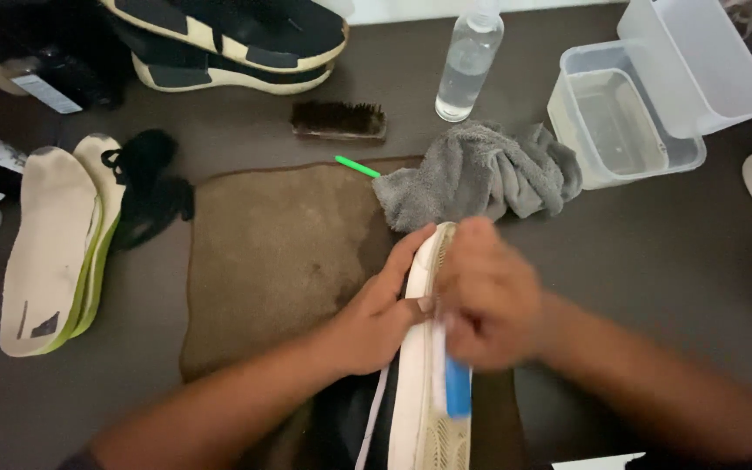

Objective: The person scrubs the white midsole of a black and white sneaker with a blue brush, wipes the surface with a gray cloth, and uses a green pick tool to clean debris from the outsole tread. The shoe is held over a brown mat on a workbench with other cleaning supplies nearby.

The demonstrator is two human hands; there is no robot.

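Fingers of left hand [385,318] wrapped on white sole edge of shoe [415,383], bracing it. Right hand [485,305], blurred, closed on blue-handled brush [454,383] against sole. Shoe long axis runs toward wearer, over brown mat [271,252] on table [654,252].

A single head-worn camera looks steeply down, close over the dark brown tabletop [654,261]; the forearms enter from six o'clock, the clear plastic spray bottle [468,63] stands toward twelve.
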